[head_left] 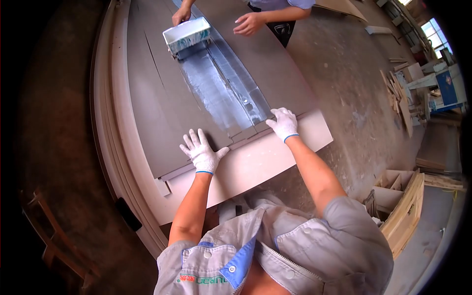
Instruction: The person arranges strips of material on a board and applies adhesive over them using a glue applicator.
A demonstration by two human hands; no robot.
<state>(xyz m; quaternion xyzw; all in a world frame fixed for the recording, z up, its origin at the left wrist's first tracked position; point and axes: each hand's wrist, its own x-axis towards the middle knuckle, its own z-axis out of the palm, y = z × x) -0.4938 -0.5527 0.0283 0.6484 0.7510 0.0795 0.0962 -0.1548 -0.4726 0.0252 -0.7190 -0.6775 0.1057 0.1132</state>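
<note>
Well forward, left hand (202, 153) rests splayed, empty, right hand (284, 124) loosely curled on panels (169, 118).

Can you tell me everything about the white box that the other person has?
The white box looks like hard plastic, open on top, with four straight walls. Blue-green and dark smears mark its outer side. It sits slightly tilted over the brown board, at one end of a shiny wet-looking strip. The other person's hand grips it at the far side.
</note>
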